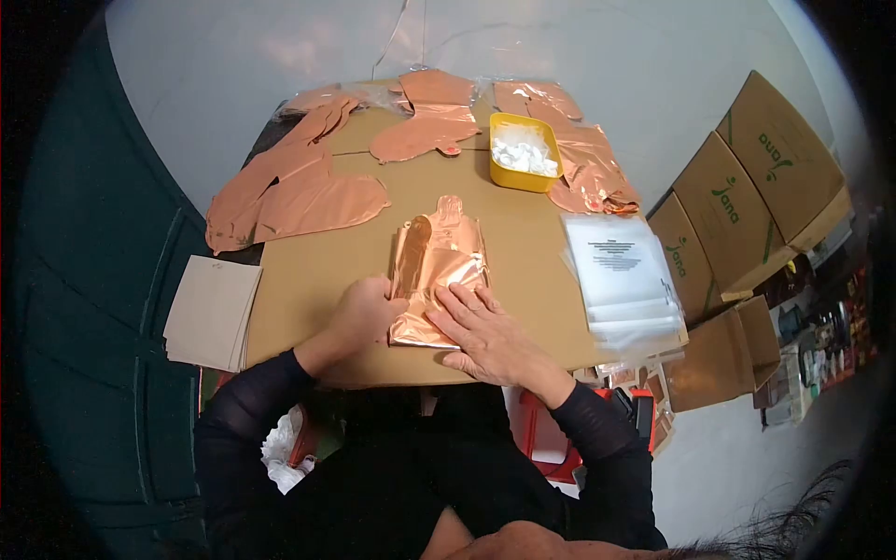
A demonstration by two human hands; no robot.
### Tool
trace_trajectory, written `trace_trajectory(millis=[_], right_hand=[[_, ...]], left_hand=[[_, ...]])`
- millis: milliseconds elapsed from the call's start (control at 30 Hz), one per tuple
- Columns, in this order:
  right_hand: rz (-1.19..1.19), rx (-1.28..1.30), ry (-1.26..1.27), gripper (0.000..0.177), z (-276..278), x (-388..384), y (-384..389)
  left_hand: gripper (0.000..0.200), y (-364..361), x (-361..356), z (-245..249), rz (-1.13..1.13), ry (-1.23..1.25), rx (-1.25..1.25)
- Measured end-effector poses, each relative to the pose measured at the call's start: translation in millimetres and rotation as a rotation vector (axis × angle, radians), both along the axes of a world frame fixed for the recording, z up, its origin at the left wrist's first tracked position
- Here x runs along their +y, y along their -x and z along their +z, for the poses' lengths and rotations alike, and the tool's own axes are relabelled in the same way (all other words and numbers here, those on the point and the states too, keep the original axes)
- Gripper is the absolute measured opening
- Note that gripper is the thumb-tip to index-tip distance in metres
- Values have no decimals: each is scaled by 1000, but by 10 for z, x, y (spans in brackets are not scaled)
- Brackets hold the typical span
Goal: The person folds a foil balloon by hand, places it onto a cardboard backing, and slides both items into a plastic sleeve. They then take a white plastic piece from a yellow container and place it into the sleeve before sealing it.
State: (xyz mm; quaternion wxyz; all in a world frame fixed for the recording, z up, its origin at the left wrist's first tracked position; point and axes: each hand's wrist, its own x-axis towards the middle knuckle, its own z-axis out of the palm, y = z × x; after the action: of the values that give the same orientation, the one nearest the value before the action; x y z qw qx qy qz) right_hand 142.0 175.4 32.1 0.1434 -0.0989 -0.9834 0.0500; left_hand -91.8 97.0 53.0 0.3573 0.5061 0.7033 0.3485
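A folded rose-gold foil balloon [457, 257] lies on the cardboard-covered table in front of me, its rounded tab pointing away. My left hand [366, 310] is closed at the balloon's lower left edge, with the fingers curled and the thumb side against the foil. My right hand [485, 336] rests flat on the lower right part of the foil, its fingers stretched out. Beyond the balloon, a yellow tub [525, 177] holds small white pieces that I cannot make out clearly.
Flat foil balloons [317, 201] lie at the back left, with more foil [429, 131] at the back. A stack of clear printed bags [621, 271] sits at the right edge. Pale card sheets [213, 308] lie at the left edge. Cardboard boxes [728, 201] stand on the right.
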Motion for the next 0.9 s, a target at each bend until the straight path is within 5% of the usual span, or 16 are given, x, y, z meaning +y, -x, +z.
trace_trajectory(millis=[100, 300, 500, 600, 900], right_hand=[[-10, -12, 25, 69, 20, -15, 8], [-17, -2, 0, 69, -1, -16, 12], [-33, 4, -10, 71, 4, -27, 15], [-46, -15, 14, 73, -2, -23, 16], [-112, -3, 56, 82, -25, -69, -2]], left_hand=[[24, 8, -17, -143, -15, -246, 250], [37, -148, -35, 76, 27, -29, 540], [59, -40, 36, -137, -206, -617, 1034], [73, -144, 22, -112, -326, -551, 876], [75, -92, 122, -114, -594, -314, 997]])
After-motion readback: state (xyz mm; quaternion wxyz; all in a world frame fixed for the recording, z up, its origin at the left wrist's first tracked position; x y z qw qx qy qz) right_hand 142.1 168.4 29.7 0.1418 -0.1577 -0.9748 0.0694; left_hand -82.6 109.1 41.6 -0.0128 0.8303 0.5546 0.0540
